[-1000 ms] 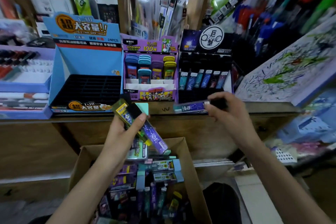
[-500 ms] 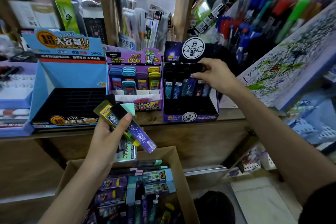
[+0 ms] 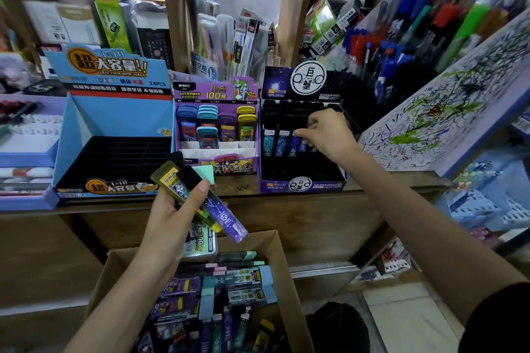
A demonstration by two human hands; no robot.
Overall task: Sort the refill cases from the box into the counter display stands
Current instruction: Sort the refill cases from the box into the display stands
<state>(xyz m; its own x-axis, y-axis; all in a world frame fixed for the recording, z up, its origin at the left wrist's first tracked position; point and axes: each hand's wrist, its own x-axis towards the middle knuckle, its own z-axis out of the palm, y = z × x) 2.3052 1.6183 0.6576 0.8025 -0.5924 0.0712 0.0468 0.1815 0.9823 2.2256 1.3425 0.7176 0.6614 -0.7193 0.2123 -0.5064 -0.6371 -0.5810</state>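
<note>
A cardboard box [image 3: 282, 255] below the counter holds several refill cases [image 3: 246, 285]. My left hand [image 3: 172, 218] grips a bunch above the box: a purple constellation case [image 3: 226, 216], a yellow case [image 3: 167, 176] and a mint one [image 3: 206, 173]. On the counter stand three displays: a blue stand [image 3: 114, 114] with a bare black tray, a purple stand [image 3: 215, 92] with coloured cases, and a dark stand [image 3: 304, 185] with a row of blue-black cases [image 3: 279, 145]. My right hand [image 3: 325, 135] reaches into the dark stand and pinches a dark case [image 3: 301, 147] in that row.
A scribbled test pad [image 3: 430, 123] leans at the right, with racks of pens [image 3: 387, 43] behind it. Packaged pens [image 3: 238, 37] stand behind the displays. The wooden counter edge [image 3: 315, 199] runs above the box. Blue baskets [image 3: 487, 203] sit lower right, a black round object [image 3: 338, 327] on the floor.
My right hand carried a dark case from the counter's front edge up into the dark stand and down to its row of cases. My left hand kept its bunch in place.
</note>
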